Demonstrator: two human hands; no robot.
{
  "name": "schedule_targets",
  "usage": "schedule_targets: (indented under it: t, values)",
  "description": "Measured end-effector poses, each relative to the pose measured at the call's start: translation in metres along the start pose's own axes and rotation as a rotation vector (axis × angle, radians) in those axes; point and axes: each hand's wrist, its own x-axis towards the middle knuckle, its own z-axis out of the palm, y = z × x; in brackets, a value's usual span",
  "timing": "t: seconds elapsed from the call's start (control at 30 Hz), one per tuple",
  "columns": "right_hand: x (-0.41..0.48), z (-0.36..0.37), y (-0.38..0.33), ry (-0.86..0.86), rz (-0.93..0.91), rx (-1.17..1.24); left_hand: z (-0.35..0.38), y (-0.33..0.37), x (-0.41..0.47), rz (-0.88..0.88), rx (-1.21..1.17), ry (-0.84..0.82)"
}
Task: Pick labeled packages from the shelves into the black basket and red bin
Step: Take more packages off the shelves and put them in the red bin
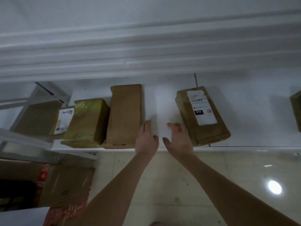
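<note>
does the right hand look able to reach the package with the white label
Probably yes: the right hand is open right beside the labelled package on the shelf, with nothing between them and the package's top uncovered.

A package was cut by the right edge. The label print was blurred past reading. A box lay half hidden behind a taped parcel.

A parcel storeroom or small warehouse: white metal shelves carry taped brown packages, one with a printed barcode label, above a glossy tiled floor
</note>
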Motion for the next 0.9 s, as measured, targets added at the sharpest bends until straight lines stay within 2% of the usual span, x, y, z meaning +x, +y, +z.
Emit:
schedule_targets:
  t: [0.13,0.27,0.33,0.4,0.47,0.6,0.67,0.77,0.9]
  values:
    - [0.013,0.05,-0.04,-0.212,0.133,0.284,-0.036,-0.071,0.012,-0.193,0.237,0.056]
    - [0.032,0.072,-0.062,-0.316,0.162,0.537,-0.047,-0.102,0.026,-0.317,0.317,-0.068]
    - [0.037,0.076,-0.066,-0.311,0.15,0.54,-0.046,-0.102,0.031,-0.328,0.324,-0.113]
    - [0.037,0.075,-0.062,-0.27,0.137,0.444,-0.046,-0.099,0.031,-0.311,0.319,-0.109]
    - [0.031,0.068,-0.048,-0.235,0.178,0.317,-0.044,-0.097,0.023,-0.284,0.261,-0.104]
    - [0.015,0.045,-0.01,-0.347,0.307,0.074,-0.036,-0.097,0.003,-0.282,0.209,-0.099]
    - [0.014,0.04,0.001,-0.321,0.325,0.155,-0.035,-0.099,0.005,-0.336,0.154,-0.108]
    - [0.017,0.043,-0.001,-0.287,0.363,0.453,-0.029,-0.095,0.011,-0.386,-0.138,-0.218]
    - [0.009,0.047,-0.001,-0.281,0.411,0.508,-0.025,-0.092,0.0,-0.396,-0.345,-0.213]
